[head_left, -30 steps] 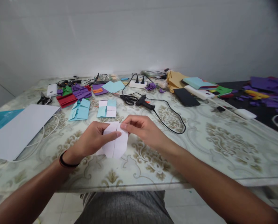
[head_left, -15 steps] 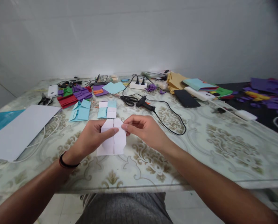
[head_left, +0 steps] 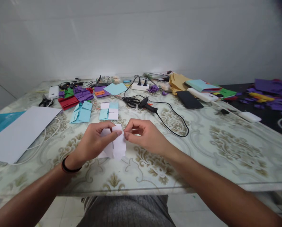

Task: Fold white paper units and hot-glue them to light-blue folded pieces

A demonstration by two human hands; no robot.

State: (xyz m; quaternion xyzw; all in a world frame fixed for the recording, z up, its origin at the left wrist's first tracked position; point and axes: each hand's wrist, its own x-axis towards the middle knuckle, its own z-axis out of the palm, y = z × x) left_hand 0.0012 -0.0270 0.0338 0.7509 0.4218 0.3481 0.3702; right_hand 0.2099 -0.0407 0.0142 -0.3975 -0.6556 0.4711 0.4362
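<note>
Both my hands meet over the patterned table (head_left: pixel 202 148) on a small folded white paper (head_left: pixel 118 146). My left hand (head_left: pixel 95 142), with a dark band on the wrist, wraps around the paper's left side, its thumb across the front. My right hand (head_left: pixel 143 135) pinches the paper's upper right edge between thumb and curled fingers. The paper looks narrower, folded along a vertical crease, with its lower part showing below my fingers.
Beyond my hands lie folded blue-and-white paper pieces (head_left: pixel 109 111), a light blue folded piece (head_left: pixel 82 112), scissors (head_left: pixel 130 101), a black glue gun (head_left: pixel 147 105) with its cable, and a phone (head_left: pixel 189 99). A large white sheet (head_left: pixel 20 130) lies at left. Coloured paper stacks line the far edge.
The white paper went from a wider flat shape to a narrower one as my right hand pushed its right side inward; both hands stayed in place.
</note>
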